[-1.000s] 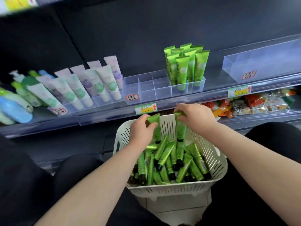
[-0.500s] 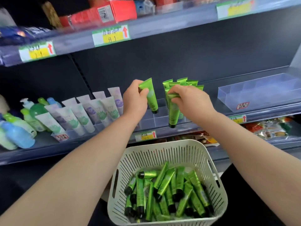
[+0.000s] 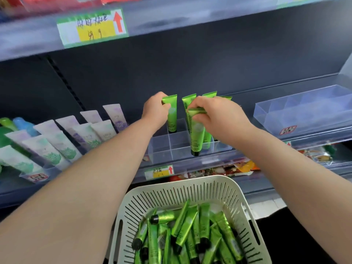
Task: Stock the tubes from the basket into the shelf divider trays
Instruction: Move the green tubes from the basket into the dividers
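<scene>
My left hand (image 3: 155, 109) grips a green tube (image 3: 171, 115) by its crimped top, cap down, in a back cell of the clear divider tray (image 3: 162, 149). My right hand (image 3: 215, 117) pinches a second green tube (image 3: 196, 138) by its top, its black cap low in a front cell of the same tray. Several green tubes (image 3: 187, 103) stand behind my right hand, partly hidden by it. The white slotted basket (image 3: 171, 193) sits below, holding several loose green tubes (image 3: 186, 233).
Pale tubes (image 3: 62, 140) lean in a tray to the left, with bottles (image 3: 21, 124) beyond them. An empty clear divider tray (image 3: 304, 111) sits at the right. Price labels (image 3: 160, 171) line the shelf edges. Snack packets (image 3: 245, 166) lie on the shelf beneath.
Both hands lifted a green tube each out of the basket, rose to the shelf, and have now lowered the tubes cap-first into the divider tray's cells.
</scene>
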### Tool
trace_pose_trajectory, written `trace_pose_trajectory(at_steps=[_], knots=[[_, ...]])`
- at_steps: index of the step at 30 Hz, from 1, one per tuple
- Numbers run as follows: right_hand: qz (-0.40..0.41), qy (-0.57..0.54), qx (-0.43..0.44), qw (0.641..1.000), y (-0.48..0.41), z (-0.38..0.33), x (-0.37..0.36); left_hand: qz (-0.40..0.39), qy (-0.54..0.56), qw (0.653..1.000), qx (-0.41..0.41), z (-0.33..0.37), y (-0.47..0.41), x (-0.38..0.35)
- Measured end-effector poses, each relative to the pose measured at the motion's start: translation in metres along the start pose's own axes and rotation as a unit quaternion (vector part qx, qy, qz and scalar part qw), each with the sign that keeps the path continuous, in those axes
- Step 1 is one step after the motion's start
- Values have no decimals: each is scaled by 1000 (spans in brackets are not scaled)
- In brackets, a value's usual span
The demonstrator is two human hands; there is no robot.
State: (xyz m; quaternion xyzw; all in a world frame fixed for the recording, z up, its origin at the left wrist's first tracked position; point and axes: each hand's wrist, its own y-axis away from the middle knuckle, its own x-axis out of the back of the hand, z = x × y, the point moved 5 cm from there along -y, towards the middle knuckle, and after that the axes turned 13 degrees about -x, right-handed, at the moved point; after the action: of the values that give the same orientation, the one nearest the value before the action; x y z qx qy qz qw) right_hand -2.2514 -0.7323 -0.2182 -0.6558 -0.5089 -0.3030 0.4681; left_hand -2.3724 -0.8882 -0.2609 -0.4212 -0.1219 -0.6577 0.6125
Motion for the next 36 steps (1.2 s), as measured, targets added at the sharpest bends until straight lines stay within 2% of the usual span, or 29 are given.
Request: trace_pose_trajectory(at_steps=[3, 8, 13, 20, 27, 36], knots=[[-8, -1, 3, 1000, -1, 1, -5, -11, -6, 1000, -10, -8, -1, -3], [-14, 10, 6, 1000, -2, -6, -9, -23, -59, 995, -73, -8, 0, 2], [-11, 7, 3, 1000, -8, -20, -6, 0, -93, 989, -111, 0, 9, 20], [46, -24, -14, 999, -34, -41, 2, -1, -156, 977, -145, 5, 44, 47], [33, 48, -30, 998, -67, -41, -32, -24, -165, 973, -160, 4, 64, 53], [-4, 144, -19, 989, -81, -31, -61, -41, -175, 974, -137, 3, 63, 52]])
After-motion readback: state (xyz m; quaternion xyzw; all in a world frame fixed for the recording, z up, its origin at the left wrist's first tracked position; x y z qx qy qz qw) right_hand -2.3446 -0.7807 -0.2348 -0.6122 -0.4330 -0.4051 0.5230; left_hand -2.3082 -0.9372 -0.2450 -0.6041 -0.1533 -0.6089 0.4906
